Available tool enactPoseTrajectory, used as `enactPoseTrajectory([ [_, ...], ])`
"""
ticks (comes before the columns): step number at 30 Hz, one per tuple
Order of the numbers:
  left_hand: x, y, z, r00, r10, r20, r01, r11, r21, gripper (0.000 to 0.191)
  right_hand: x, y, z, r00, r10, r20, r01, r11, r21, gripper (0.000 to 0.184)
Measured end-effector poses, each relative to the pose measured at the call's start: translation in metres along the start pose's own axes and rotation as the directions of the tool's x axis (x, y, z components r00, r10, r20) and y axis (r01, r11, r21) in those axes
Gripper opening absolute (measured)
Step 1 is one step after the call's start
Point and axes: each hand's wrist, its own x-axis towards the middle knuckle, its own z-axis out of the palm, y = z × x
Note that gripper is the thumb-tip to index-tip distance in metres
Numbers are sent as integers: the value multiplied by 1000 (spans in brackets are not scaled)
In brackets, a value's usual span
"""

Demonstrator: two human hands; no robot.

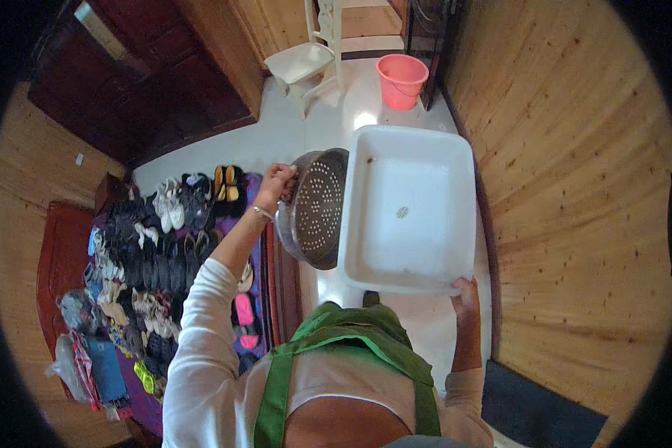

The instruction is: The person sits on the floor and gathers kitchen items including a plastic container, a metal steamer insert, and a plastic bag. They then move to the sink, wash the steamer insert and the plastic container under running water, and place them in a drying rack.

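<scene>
My left hand grips the near-left side of a round metal steamer basket with a perforated bottom, tilted on its edge. The holes face the right. A large white rectangular plastic basin is held by its lower right corner in my right hand. Its left rim overlaps the right edge of the steamer basket. A small greenish mark and a dark speck show on the basin's floor. Fingers of both hands are partly hidden behind what they hold.
Several pairs of shoes cover a bed-like platform at left. Ahead stand a cream chair and a pink bucket on the pale floor. A wood-panelled wall runs along the right; a dark red cabinet stands at upper left.
</scene>
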Motion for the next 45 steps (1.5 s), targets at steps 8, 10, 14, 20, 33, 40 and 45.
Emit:
enactPoseTrajectory([
  [8, 266, 137, 13, 993, -8, -114, 9, 1000, 14, 13, 277, -132, 149, 942, -224, -249, 178, 965, -193, 50],
  [10, 352, 174, 20, 991, 114, -76, -115, 993, -17, 12, 346, -160, 188, 919, -200, -339, 147, 973, -178, 49],
  [14, 510, 263, 40, 985, 172, -29, -174, 982, -68, 12, 441, -199, 266, 922, -118, -369, 66, 987, -149, 36],
  [20, 764, 409, 110, 952, 307, 13, -299, 937, -182, 15, 610, -262, 354, 900, -145, -411, 104, 987, -121, 43],
  [33, 1253, 633, 121, 833, 550, -62, -536, 775, -335, 22, 1113, -368, 629, 904, -130, -406, 13, 960, -279, 32],
  [40, 1436, 645, 135, 828, 558, -55, -544, 777, -315, 13, 1290, -404, 691, 922, -186, -340, 61, 936, -346, 39],
  [45, 1573, 699, 152, 858, 505, -96, -508, 803, -311, 12, 1392, -491, 795, 903, -212, -372, 58, 921, -385, 40],
])
